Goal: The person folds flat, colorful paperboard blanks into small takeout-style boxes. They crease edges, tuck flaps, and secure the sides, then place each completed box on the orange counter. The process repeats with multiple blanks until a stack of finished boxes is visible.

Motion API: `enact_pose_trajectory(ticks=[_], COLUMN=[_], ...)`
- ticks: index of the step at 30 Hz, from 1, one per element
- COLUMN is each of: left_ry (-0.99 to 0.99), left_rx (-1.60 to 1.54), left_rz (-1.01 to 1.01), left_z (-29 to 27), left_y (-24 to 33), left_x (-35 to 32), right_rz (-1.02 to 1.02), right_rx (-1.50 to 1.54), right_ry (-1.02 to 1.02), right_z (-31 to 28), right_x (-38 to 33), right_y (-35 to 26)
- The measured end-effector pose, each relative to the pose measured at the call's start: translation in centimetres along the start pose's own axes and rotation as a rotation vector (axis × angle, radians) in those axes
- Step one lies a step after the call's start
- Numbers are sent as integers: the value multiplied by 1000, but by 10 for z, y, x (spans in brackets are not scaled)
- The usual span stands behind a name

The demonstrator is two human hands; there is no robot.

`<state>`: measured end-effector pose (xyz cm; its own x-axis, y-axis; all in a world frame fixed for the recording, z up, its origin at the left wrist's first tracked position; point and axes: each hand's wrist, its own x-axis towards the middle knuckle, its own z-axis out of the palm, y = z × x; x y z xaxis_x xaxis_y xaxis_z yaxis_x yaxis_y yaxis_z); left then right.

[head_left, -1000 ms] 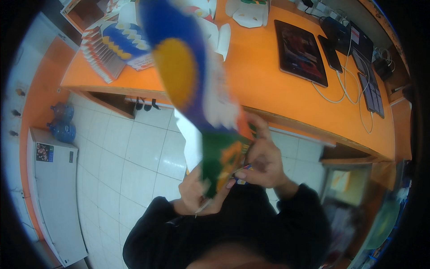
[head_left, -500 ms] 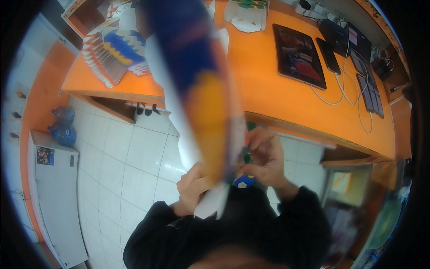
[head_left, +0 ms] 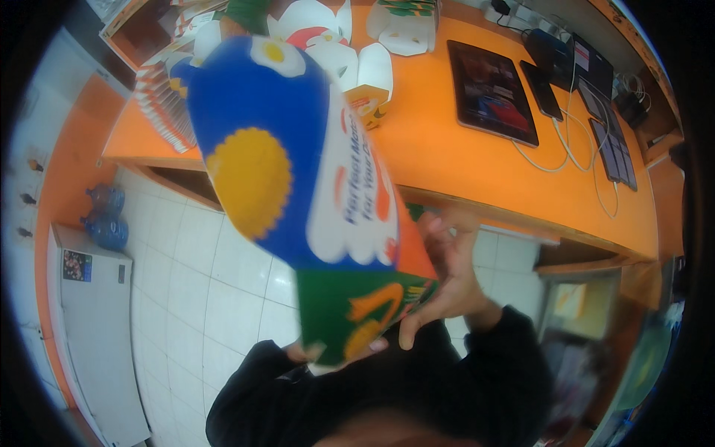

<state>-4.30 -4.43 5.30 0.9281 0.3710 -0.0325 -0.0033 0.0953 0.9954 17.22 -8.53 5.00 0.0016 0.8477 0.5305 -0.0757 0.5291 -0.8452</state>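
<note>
Both hands, left hand [head_left: 316, 350] and right hand [head_left: 447, 276], grasp the colourful printed carton [head_left: 298, 186] by its lower end, seemingly unfolded yet, flat blanks [head_left: 350, 45] waiting on the orange counter [head_left: 462, 164]

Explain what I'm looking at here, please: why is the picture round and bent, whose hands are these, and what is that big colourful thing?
There is no machine: a person wears a wide fisheye camera on the head, looking down, which is why the picture is round and straight edges bend. The black sleeves at the bottom are the person's own arms. Both hands hold a flat printed cardboard carton, blue, white, orange and green, raised close to the camera and blurred. The left hand is mostly hidden under its lower end, with only fingertips showing; the right hand grips its lower right edge. Beyond is an orange counter carrying a dark tablet, phones on white cables, a stack of flat cartons and white die-cut carton blanks. Below lies a white tiled floor.
</note>
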Motion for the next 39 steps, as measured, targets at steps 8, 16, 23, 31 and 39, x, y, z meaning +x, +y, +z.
enact_pose_trajectory(ticks=[8, 16, 23, 31, 39], left_ry=[151, 192, -84, -48, -145], left_rx=[143, 341, 17, -892, -702], left_rz=[66, 374, 345, 206, 100], left_z=[0, 5, -13, -34, -39], left_y=[-23, -3, -21, -65, -29], left_x=[-13, -3, 0, 46, 57], right_rz=[27, -164, 82, 268, 252], right_rx=[-43, -84, 53, -118, -454], right_ry=[-46, 27, 411, 354, 397], right_z=[9, -15, -45, -61, -59], right_x=[-6, 13, 20, 16, 20], right_y=[3, 8, -16, -16, 0])
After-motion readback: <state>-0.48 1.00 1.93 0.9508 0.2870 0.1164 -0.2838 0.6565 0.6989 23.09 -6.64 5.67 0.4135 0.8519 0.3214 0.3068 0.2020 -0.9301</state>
